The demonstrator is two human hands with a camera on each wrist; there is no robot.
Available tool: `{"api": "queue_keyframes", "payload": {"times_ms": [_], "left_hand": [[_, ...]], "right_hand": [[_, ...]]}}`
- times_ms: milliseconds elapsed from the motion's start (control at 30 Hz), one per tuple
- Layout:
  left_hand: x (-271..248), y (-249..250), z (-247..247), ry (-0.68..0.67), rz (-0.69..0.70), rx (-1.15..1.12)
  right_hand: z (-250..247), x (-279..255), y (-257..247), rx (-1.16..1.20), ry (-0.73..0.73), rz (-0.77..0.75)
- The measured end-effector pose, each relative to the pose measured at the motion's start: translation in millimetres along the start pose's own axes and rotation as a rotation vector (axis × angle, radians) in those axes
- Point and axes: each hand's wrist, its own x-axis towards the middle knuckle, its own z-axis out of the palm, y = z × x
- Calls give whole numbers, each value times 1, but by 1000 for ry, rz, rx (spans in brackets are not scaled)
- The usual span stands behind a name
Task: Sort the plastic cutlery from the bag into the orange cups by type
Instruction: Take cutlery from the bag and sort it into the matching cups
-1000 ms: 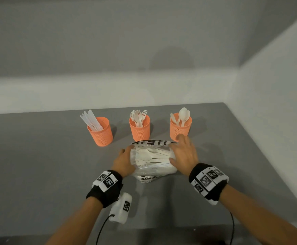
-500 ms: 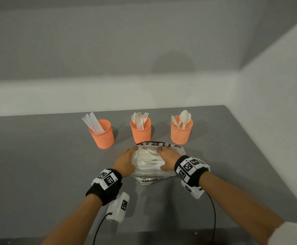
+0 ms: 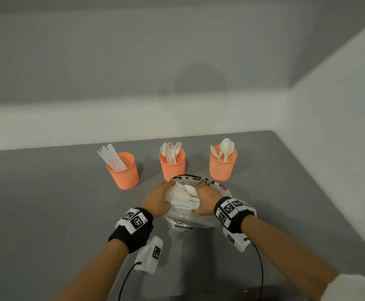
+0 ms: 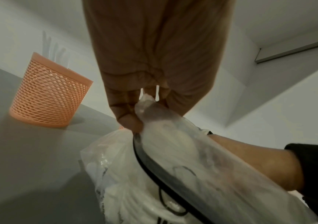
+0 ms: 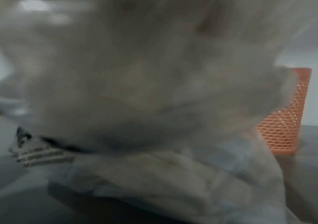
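A clear plastic bag [image 3: 183,222] with a black-printed rim lies on the grey table in front of three orange mesh cups. The left cup [image 3: 124,173] holds knives, the middle cup [image 3: 172,168] forks, the right cup [image 3: 221,168] spoons. White cutlery [image 3: 187,193] shows inside the bag. My left hand [image 3: 165,189] pinches the bag's left rim [image 4: 144,100] and lifts it. My right hand [image 3: 201,192] is inside the bag's mouth, over the cutlery; its fingertips are hidden. The right wrist view is blurred by bag film [image 5: 135,75].
The grey table [image 3: 47,213] ends at white walls behind and to the right. A white tagged device [image 3: 150,254] with a black cable hangs under my left wrist. The knife cup [image 4: 49,97] stands just left of my left hand.
My right hand left the bag's outer right side and went into its mouth, over the cutlery. My left hand kept hold of the rim.
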Motion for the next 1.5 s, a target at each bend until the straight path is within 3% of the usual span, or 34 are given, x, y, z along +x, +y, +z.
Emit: {"api": "queue_keyframes", "payload": {"times_ms": [200, 433, 633, 867, 1033, 1200, 1500], "left_hand": [[14, 10, 3, -49, 67, -57], [29, 30, 12, -128, 125, -52], [35, 41, 14, -194, 132, -62], [39, 56, 16, -200, 121, -81], [46, 59, 16, -178, 101, -77], [51, 69, 17, -211, 85, -40], [63, 87, 41, -271, 88, -273]], "right_hand": [[8, -22, 22, -12, 131, 89], [13, -33, 36, 57, 148, 232], [4, -42, 44, 279, 169, 297], [-7, -49, 54, 396, 14, 364], [-21, -46, 70, 373, -3, 421], [-32, -50, 82, 498, 37, 418], [-34, -58, 96, 574, 178, 413]]}}
